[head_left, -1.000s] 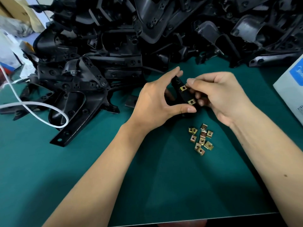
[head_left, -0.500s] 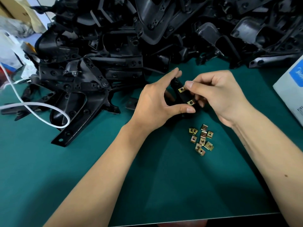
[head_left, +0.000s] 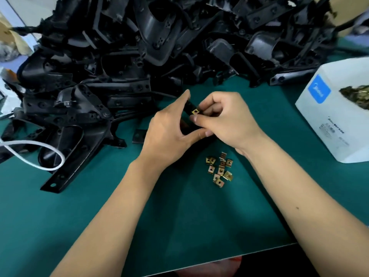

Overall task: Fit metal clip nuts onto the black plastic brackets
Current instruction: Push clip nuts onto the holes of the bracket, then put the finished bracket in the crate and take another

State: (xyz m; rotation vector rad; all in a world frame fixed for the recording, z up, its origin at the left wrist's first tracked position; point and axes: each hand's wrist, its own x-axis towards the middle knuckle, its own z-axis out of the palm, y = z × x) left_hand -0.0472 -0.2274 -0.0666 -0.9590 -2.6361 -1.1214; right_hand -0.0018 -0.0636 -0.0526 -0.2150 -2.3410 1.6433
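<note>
A small black plastic bracket [head_left: 188, 108] is held between both hands above the green mat. My left hand [head_left: 169, 132] grips it between forefinger and thumb. My right hand [head_left: 225, 118] curls round the bracket's right side, its thumb pressed on the bracket just below a brass clip nut [head_left: 195, 111] seated on it. Most of the bracket is hidden by my fingers. Several loose brass clip nuts [head_left: 219, 169] lie on the mat just below my hands.
A big heap of black plastic brackets [head_left: 159, 47] fills the back of the green mat [head_left: 179, 216]. A white box [head_left: 331, 116] with more clip nuts stands at the right. A white cable [head_left: 40, 156] loops at the left. The mat's front edge is close.
My right hand has closed in over the bracket, and its thumb now covers the lower clip nut. The view has tilted, bringing the white box further in.
</note>
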